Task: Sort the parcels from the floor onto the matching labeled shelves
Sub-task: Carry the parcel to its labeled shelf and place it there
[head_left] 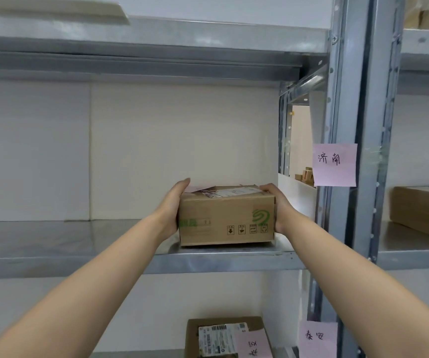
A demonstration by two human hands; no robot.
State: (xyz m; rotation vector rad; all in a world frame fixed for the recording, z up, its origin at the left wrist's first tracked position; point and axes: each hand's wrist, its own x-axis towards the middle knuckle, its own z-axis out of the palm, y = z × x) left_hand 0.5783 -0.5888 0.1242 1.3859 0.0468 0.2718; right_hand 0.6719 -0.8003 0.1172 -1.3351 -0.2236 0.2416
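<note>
Both hands, left hand (173,208) and right hand (276,208), clamped my parcel (226,218) on the shelf (53,244); sliding it squarely back looked wisest.

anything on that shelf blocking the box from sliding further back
Nothing visible does. The box, held between the left hand and right hand, sits at the front of the shelf, and the surface behind and beside it is bare up to the back wall.
</note>
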